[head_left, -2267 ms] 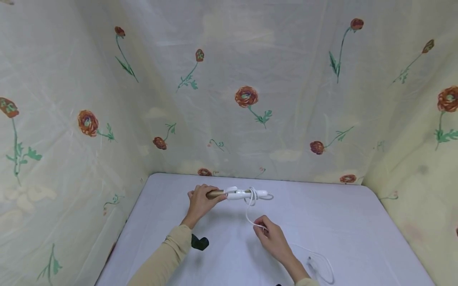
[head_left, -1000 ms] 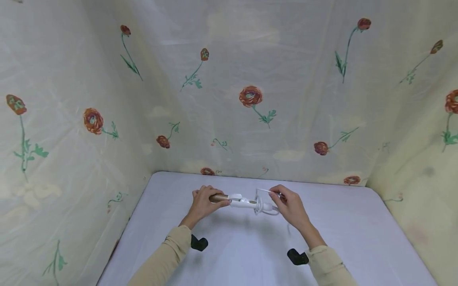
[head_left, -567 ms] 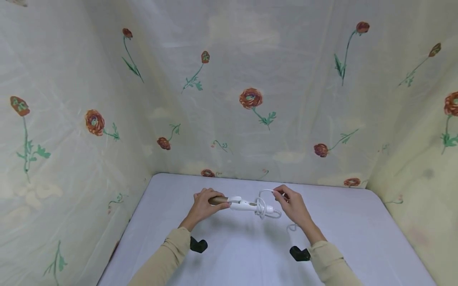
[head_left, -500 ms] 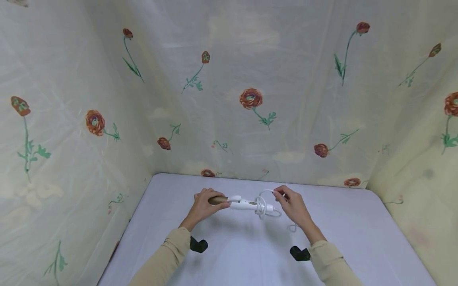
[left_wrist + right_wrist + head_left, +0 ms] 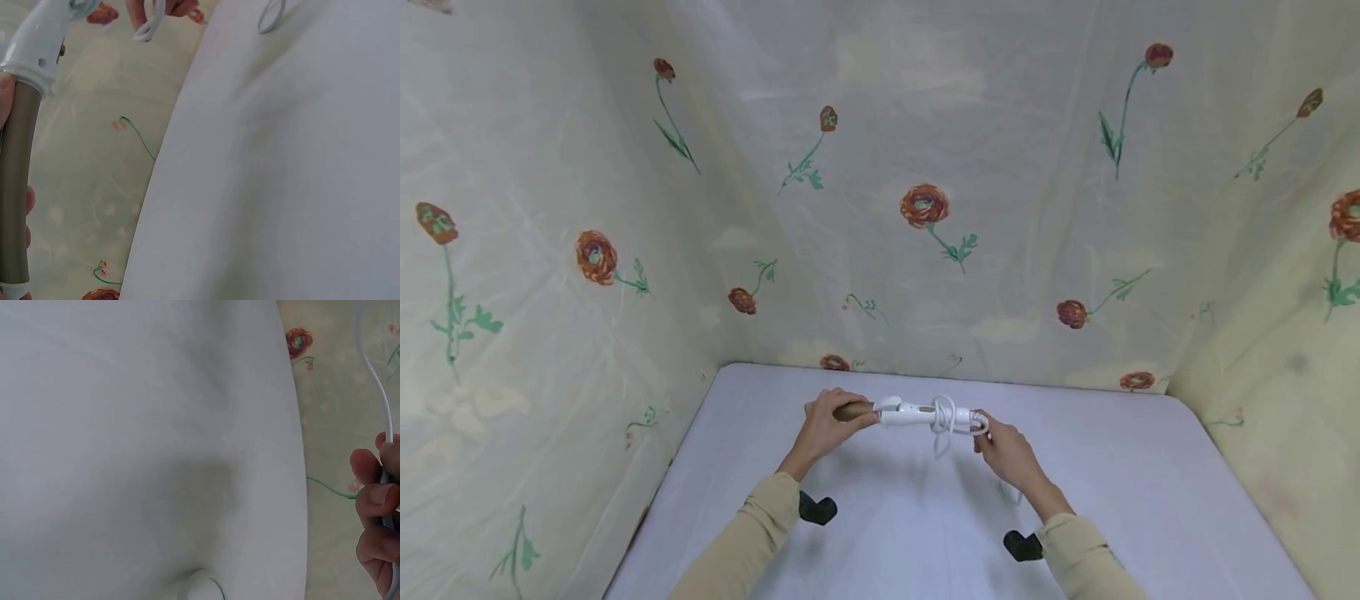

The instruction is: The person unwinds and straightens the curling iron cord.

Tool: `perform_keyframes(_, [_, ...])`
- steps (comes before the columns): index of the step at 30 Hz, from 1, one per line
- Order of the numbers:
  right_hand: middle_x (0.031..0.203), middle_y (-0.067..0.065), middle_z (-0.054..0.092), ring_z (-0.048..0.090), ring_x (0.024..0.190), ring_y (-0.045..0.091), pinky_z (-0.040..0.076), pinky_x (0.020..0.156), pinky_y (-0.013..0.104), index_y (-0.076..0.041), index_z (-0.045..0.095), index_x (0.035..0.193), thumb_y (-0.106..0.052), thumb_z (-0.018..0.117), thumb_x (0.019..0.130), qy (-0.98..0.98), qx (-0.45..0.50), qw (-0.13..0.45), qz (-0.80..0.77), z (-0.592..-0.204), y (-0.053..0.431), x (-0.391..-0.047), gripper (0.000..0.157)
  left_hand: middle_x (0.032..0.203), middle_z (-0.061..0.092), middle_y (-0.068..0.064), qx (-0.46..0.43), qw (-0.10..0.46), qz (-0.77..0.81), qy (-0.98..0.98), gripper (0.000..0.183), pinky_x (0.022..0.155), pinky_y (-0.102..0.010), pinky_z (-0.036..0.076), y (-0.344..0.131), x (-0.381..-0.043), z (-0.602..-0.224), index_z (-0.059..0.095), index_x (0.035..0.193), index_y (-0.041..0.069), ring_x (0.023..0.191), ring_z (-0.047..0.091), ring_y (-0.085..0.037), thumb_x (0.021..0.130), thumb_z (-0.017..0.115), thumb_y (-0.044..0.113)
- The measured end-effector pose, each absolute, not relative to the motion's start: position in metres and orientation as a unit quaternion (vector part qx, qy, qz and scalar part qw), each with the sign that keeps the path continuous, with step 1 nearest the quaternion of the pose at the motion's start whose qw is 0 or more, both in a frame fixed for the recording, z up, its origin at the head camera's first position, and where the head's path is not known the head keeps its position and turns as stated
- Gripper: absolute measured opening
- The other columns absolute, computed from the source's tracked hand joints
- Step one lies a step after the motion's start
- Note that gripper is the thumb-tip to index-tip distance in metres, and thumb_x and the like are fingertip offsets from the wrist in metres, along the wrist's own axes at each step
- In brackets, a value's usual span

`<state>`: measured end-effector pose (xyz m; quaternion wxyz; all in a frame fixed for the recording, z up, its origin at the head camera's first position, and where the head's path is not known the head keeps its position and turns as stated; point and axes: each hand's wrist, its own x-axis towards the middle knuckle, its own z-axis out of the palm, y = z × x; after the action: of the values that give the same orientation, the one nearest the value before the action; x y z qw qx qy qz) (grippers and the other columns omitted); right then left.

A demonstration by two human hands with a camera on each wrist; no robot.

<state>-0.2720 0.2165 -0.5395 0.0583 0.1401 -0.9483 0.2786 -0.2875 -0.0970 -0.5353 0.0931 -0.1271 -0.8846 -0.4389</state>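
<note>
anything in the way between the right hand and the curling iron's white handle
Only the white cord the right hand pinches: coils ring the handle, and a loop at its end overlaps that hand in the head view. Nothing else visible blocks it.

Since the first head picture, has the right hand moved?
Yes: in the head view, the right hand now appears farther up and rightward, nearer the back edge of the table.
</note>
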Motion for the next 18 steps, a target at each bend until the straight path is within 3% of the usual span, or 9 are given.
perform_keyframes(6, [0.071, 0.001, 0.064, 0.051, 0.059, 0.01, 0.04, 0.052, 0.028, -0.007, 0.065, 0.098, -0.01, 0.053, 0.095, -0.958, 0.143, 0.06, 0.243, -0.548, 0.21, -0.266, 0.013, 0.094, 0.065, 0.006, -0.129, 0.105, -0.432, -0.886, 0.045, 0.093, -0.047, 0.025, -0.095, -0.29, -0.536, 0.072, 0.103, 0.023, 0.089, 0.049, -0.014, 0.072, 0.073, 0.056])
perform_keyframes(13, [0.102, 0.007, 0.07, 0.062, 0.079, 0.015, 0.049, 0.064, 0.033, -0.014, 0.065, 0.116, -0.005, 0.057, 0.092, -0.962, 0.159, 0.042, 0.216, -0.553, 0.198, -0.259, 0.026, 0.094, 0.066, 0.005, -0.131, 0.119, -0.428, -0.886, 0.044, 0.088, -0.045, 0.025, -0.095, -0.288, -0.537, 0.072, 0.102, 0.021, 0.09, 0.05, -0.014, 0.072, 0.075, 0.054])
perform_keyframes(18, [0.093, 0.006, 0.069, 0.061, 0.073, 0.014, 0.046, 0.06, 0.027, -0.016, 0.062, 0.122, 0.005, 0.059, 0.087, -0.957, 0.194, 0.029, 0.212, -0.552, 0.19, -0.253, 0.041, 0.094, 0.067, 0.004, -0.127, 0.133, -0.424, -0.886, 0.044, 0.086, -0.044, 0.025, -0.096, -0.288, -0.538, 0.072, 0.101, 0.021, 0.091, 0.05, -0.016, 0.072, 0.074, 0.055])
